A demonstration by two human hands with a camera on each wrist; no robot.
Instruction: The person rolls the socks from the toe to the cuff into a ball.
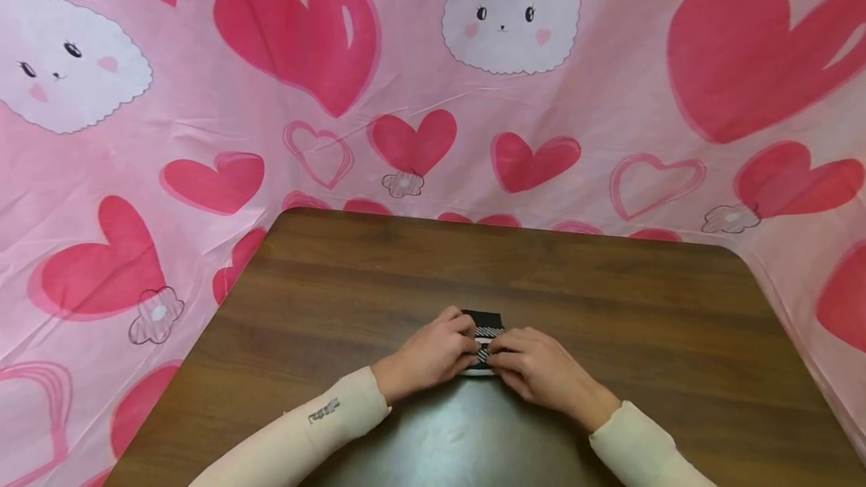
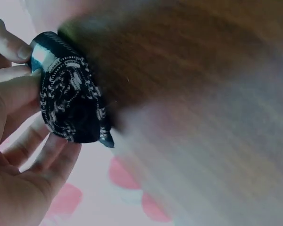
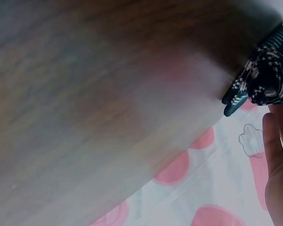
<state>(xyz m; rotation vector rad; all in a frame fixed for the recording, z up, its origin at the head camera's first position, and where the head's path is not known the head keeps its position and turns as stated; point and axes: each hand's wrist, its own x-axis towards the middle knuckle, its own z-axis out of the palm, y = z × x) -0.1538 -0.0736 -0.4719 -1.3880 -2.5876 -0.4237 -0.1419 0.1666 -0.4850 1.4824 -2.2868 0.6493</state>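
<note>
A black-and-white patterned knit roll [image 1: 483,354], which looks like rolled socks, lies on the wooden table in front of me. Its flat black end [image 1: 484,318] extends away from me. My left hand [image 1: 433,352] grips the roll's left side with curled fingers, and my right hand [image 1: 537,367] holds the right side. The left wrist view shows the spiral end of the rolled socks [image 2: 68,101] between the left hand's [image 2: 23,155] thumb and fingers. In the right wrist view the roll [image 3: 269,75] sits at the edge, above part of the right hand [image 3: 279,174]; the other fingers are out of frame.
The brown wooden table [image 1: 338,276] has rounded far corners. A pink cloth [image 1: 568,104] printed with hearts and rabbits hangs behind it and on both sides.
</note>
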